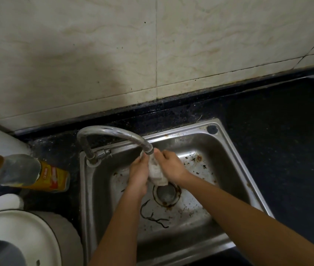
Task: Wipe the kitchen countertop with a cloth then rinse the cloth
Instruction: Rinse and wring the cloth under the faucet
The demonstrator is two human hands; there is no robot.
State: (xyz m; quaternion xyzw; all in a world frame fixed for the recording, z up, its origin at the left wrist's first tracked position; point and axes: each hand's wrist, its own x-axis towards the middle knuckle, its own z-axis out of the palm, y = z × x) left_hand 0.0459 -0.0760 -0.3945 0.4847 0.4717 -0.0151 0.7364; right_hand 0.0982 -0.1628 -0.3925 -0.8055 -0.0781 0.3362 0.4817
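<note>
Over the sink (235, 150), under the faucet (114, 132) spout: my left hand (139, 174) and right hand (171, 167) both grip the bunched white cloth (157, 174) between them, above the drain (166, 194).

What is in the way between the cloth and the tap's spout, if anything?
Nothing visible. The left hand and the right hand grip the cloth directly beneath the spout, with its top right at the outlet, above the drain. Whether water is running cannot be told.
</note>
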